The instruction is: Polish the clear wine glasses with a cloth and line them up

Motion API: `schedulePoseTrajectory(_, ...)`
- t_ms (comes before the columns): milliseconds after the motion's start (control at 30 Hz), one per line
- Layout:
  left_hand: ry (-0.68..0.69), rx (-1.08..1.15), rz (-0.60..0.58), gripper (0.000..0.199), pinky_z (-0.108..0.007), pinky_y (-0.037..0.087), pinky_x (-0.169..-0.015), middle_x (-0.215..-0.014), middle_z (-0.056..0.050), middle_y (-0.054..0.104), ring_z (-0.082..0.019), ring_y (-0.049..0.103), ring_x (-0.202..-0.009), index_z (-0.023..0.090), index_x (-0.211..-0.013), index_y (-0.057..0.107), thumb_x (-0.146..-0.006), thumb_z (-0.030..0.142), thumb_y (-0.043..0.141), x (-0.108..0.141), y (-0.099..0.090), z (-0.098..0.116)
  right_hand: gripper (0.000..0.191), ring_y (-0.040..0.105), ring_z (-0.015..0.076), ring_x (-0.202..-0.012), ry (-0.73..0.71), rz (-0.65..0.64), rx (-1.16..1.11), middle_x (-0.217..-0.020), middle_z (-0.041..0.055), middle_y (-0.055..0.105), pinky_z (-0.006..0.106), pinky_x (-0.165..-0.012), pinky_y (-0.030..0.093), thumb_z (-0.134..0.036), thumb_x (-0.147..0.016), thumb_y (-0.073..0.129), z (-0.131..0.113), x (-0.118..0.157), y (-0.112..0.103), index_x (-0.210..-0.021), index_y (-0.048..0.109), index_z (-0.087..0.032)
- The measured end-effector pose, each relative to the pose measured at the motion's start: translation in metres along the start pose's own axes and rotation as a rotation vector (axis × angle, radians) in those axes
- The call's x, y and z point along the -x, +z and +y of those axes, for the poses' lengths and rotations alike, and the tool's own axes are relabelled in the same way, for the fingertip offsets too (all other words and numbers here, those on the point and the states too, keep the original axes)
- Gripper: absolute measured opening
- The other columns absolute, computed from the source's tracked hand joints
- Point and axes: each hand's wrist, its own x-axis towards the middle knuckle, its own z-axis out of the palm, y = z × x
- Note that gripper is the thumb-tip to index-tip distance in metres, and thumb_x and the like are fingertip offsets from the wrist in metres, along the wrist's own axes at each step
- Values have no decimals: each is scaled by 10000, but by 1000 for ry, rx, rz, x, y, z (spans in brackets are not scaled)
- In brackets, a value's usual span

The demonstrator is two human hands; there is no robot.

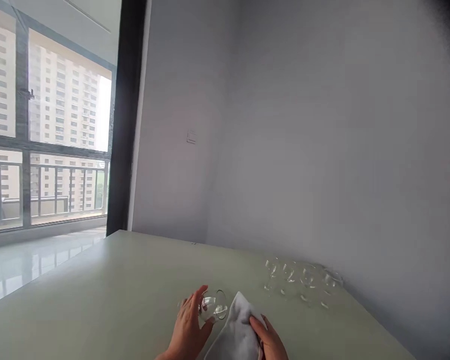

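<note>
Near the table's front, my left hand [189,320] is closed round a clear wine glass [212,306]. The glass is tipped on its side, its rim facing right toward the cloth, and its foot shows faintly beyond my fingers on the left. My right hand [268,337] grips a light grey cloth [240,327] between thumb and fingers. One corner of the cloth points up beside the rim of the glass; I cannot tell whether the two touch. The cloth's lower part runs out of the picture.
Several clear stemmed glasses [288,275] stand upright in a row at the back right of the pale green table [135,280]. A grey wall [303,150] rises behind the table. To the left are a dark door frame [125,115] and large windows [65,105].
</note>
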Motion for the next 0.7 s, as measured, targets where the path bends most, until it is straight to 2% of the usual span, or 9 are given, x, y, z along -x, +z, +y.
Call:
schedulePoseTrajectory(100,94,-108,-66,595,-445,359,-958,-1078,-61,641,-239,577,-976,244,-1207,452,-634,209,606,5,-2,-1,406,565,175,-524,-55,-83,-108,-581,-32,594,255,-496,440,-536,-599,686,-4,11,14,-840,560,-234)
schedulePoseTrajectory(167,128,-137,-85,621,-439,368,-949,-1061,-62,647,-245,582,-963,239,-1218,452,-627,248,643,6,-3,1,469,581,179,-571,-145,-156,-69,-641,-11,628,260,-529,455,-548,-590,698,-6,21,25,-901,577,-219)
schedulePoseTrajectory(300,119,-173,-57,588,-430,385,-910,-996,-50,657,-242,583,-917,237,-1190,474,-624,227,632,7,-5,5,631,600,277,-929,-299,-233,106,-990,86,668,337,-793,473,-620,-599,658,-3,36,42,-1046,625,-177)
schedulePoseTrajectory(367,91,-179,-15,579,-428,383,-901,-958,-42,658,-238,576,-905,236,-1174,481,-612,171,604,9,-5,7,611,543,293,-1066,-355,-276,172,-1127,89,624,333,-871,440,-600,-635,637,1,39,43,-1092,629,-195)
schedulePoseTrajectory(400,89,-174,0,574,-423,383,-896,-938,-38,658,-235,573,-896,234,-1160,488,-603,149,595,10,-5,8,562,537,287,-1077,-398,-303,237,-1157,87,607,315,-867,441,-562,-654,634,2,38,42,-1090,638,-207)
schedulePoseTrajectory(500,137,-137,-25,543,-381,414,-835,-882,-30,650,-220,573,-838,227,-1111,514,-584,132,603,13,-5,12,363,620,214,-854,-528,-353,545,-1122,78,605,230,-706,480,-381,-675,629,0,34,36,-1005,680,-239)
schedulePoseTrajectory(567,170,-133,-41,525,-357,430,-792,-858,-26,646,-215,576,-805,226,-1088,522,-578,137,612,15,-5,14,298,617,182,-745,-570,-353,701,-1057,64,619,210,-648,470,-304,-663,614,-2,31,32,-947,689,-250)
schedulePoseTrajectory(633,202,-167,-59,527,-350,440,-781,-852,-24,652,-219,586,-809,231,-1087,518,-576,141,612,17,-6,14,294,602,203,-767,-549,-377,723,-974,57,637,233,-679,466,-318,-674,590,-1,28,30,-941,682,-238)
schedulePoseTrajectory(700,288,-224,-107,553,-353,442,-802,-905,-37,665,-227,597,-846,232,-1102,505,-567,128,598,18,-7,14,374,584,232,-766,-429,-476,643,-839,51,641,277,-697,465,-411,-657,607,3,26,28,-954,670,-193)
